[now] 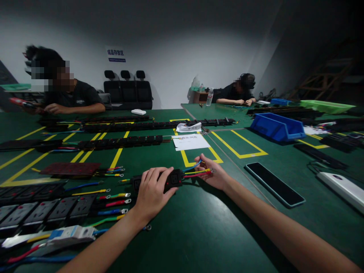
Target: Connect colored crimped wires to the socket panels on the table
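A short black socket strip (174, 178) with red dots lies crosswise on the green table. My left hand (153, 185) is wrapped over its middle from above. From its right end come a blue wire (193, 166) and red and yellow-green wires (196, 174) with metal ring ends. At those wires is my right hand (214, 175), thumb and forefinger pinching the blue wire near its tip. The red and yellow-green wires pass in front of the palm. A thin wire (124, 181) sticks out of the strip's left end.
Socket strips (54, 212) with ring-ended wires lie at left. Longer strips (122, 142), a white paper (191, 142) and a blue bin (277, 128) are farther back. A phone (274, 184) and a white device (342, 189) lie right. Two people sit across the table.
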A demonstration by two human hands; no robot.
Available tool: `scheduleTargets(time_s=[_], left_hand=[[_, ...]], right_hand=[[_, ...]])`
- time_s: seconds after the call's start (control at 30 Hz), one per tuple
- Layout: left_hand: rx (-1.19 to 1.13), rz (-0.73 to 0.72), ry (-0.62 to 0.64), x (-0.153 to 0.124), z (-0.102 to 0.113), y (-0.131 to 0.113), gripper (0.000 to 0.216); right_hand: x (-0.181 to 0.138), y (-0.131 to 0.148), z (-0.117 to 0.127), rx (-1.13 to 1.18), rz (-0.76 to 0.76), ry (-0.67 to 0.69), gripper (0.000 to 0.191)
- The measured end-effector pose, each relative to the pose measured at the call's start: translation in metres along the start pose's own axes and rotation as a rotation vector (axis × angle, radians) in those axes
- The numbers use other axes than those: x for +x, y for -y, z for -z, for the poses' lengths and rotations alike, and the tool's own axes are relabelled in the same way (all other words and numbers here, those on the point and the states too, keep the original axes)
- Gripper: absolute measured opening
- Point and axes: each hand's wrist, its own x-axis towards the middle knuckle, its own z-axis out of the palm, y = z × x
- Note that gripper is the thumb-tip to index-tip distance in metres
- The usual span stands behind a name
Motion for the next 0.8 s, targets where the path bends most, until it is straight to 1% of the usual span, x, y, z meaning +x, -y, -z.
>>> scheduleTargets(time_s=[0.33, 0.57, 0.8], left_hand=[[0.018, 0.003, 0.015, -0.0001, 0.0013, -0.0009, 0.055], [0.011, -0.014, 0.014, 0.0008, 0.0018, -0.0001, 0.055], [0.018, 0.015, 0.001, 0.0006, -0.0004, -0.0012, 0.054]], right_hand=[[0.0003, -0.0007, -0.0016, 0.0, 0.01, -0.037, 0.024], [0.0003, -0.0009, -0.0016, -0.01, 0.017, -0.024, 0.024], [-0.0008, -0.0003, -0.0024, -0.007, 0.003, -0.017, 0.025]])
